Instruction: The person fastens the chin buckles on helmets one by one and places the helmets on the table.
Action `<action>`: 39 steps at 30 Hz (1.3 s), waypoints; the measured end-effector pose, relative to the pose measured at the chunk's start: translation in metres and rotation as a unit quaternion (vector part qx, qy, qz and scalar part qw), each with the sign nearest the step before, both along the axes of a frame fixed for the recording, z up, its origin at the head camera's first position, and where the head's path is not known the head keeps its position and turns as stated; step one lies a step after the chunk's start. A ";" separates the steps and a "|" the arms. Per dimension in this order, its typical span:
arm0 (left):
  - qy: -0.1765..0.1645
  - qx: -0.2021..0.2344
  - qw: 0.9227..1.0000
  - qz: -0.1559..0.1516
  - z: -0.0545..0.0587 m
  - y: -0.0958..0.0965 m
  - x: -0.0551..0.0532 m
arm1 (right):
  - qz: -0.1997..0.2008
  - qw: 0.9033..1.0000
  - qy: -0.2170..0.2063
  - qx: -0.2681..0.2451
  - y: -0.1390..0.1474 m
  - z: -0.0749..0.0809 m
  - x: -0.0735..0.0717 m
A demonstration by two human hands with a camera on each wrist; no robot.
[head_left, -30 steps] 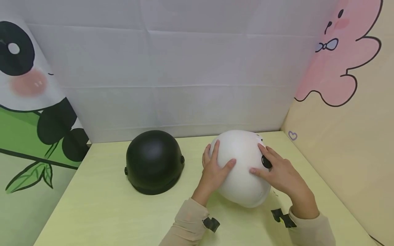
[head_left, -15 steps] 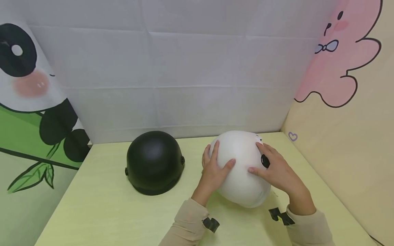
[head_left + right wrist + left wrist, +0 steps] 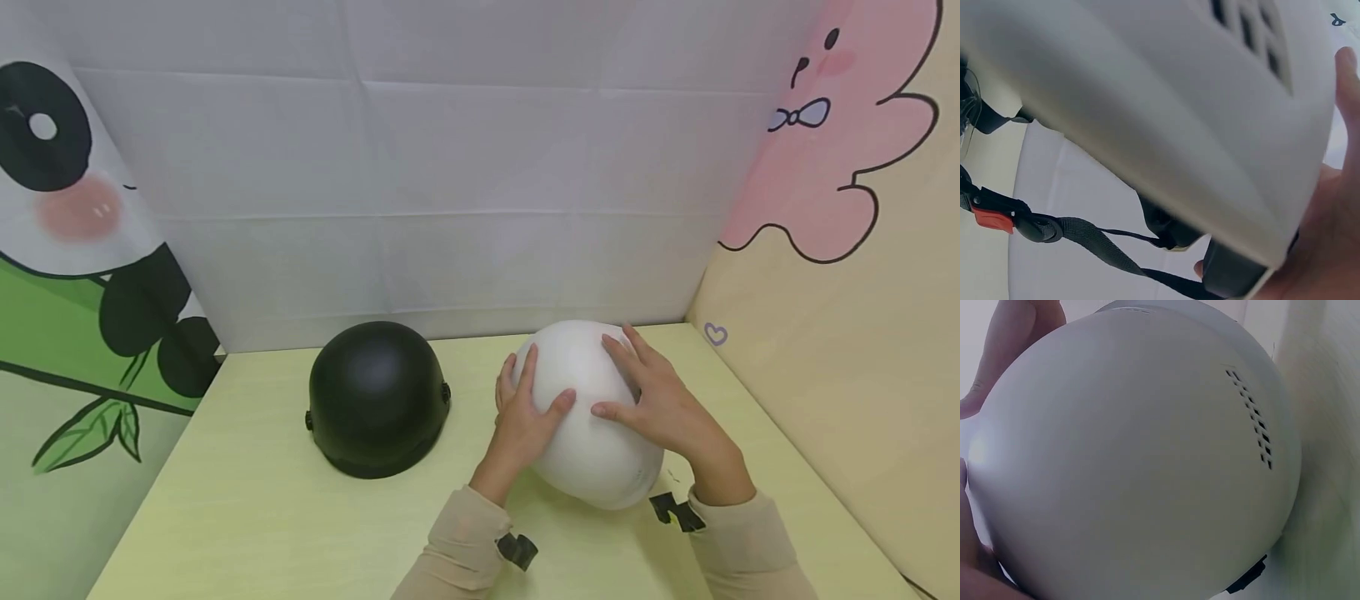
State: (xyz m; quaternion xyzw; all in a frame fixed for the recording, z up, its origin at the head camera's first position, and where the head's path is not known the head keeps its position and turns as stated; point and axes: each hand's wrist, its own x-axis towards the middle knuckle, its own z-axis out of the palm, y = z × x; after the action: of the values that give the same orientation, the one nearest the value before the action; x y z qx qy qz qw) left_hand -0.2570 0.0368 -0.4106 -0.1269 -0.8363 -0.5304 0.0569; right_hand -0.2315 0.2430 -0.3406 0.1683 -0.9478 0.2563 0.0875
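Note:
A white helmet stands on the right half of the table, its smooth shell toward me. My left hand holds its left side, thumb and fingers spread over the curve. On the other side, my right hand grips the shell, fingers toward the top and thumb across the front. Small vent slots mark the shell in the left wrist view. Beneath the rim, the right wrist view shows a dark chin strap with a red-tabbed buckle. The helmet's inside is mostly hidden.
A black helmet with round side knobs sits left of the white one on the pale yellow table. Behind stands a white sheet; a cream wall bounds the right side.
My right hand has slid left and up over the white shell, now covering the black oval fitting seen before. My left hand keeps its place; both helmets stay nearly where they were.

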 end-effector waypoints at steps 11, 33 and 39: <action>0.005 0.061 0.998 -0.023 -0.024 -0.003 -0.001 | 0.004 1.000 0.007 -0.002 0.006 -0.007 -0.006; 0.039 0.190 0.981 -0.027 -0.070 0.017 -0.004 | -0.046 0.998 -0.011 0.032 0.010 -0.008 -0.015; 0.050 0.210 0.976 -0.011 -0.069 0.019 -0.004 | -0.065 0.997 -0.002 0.044 0.003 -0.011 -0.020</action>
State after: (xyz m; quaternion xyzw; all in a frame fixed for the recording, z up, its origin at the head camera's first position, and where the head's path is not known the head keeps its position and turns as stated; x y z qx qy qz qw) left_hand -0.2607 0.0559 -0.4795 -0.1476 -0.7008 -0.6879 0.1177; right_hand -0.2515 0.2458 -0.3514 0.1091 -0.9674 0.2081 0.0945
